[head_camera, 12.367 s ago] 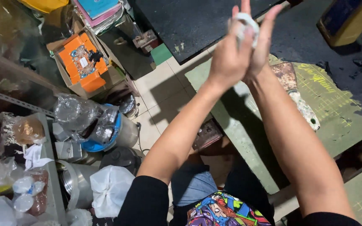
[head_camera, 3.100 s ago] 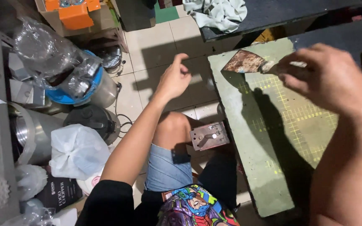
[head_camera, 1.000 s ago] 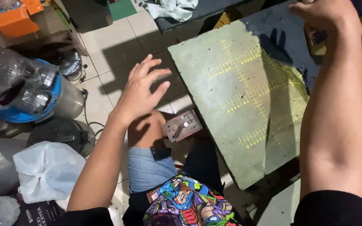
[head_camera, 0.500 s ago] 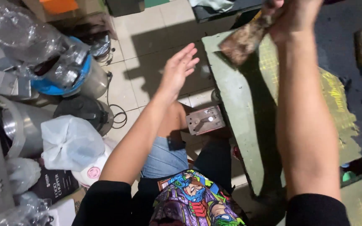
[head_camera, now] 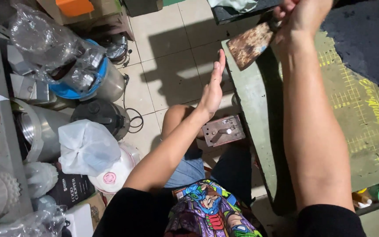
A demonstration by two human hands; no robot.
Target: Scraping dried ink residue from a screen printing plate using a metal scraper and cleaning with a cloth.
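My right hand (head_camera: 305,15) is raised at the top of the view, closed around the handle of a rusty flat-bladed scraper (head_camera: 252,44) whose blade points down-left over the edge of the green cutting mat (head_camera: 360,114). My left hand (head_camera: 213,85) is held flat and empty, fingers together and edge-on, just left of the mat's edge and below the blade. A small metal latch plate (head_camera: 223,130) lies below the left hand by my knee.
To the left stand a blue-lidded metal pot (head_camera: 97,79), a black cooker (head_camera: 99,115), a white plastic bag (head_camera: 86,147), steel containers and plastic wrap. Tiled floor (head_camera: 172,57) lies ahead. A dark bench (head_camera: 365,30) is beyond the mat.
My right hand has brought the scraper toward the mat's left edge. My left hand has turned from spread fingers to a flat, edge-on pose close to the mat.
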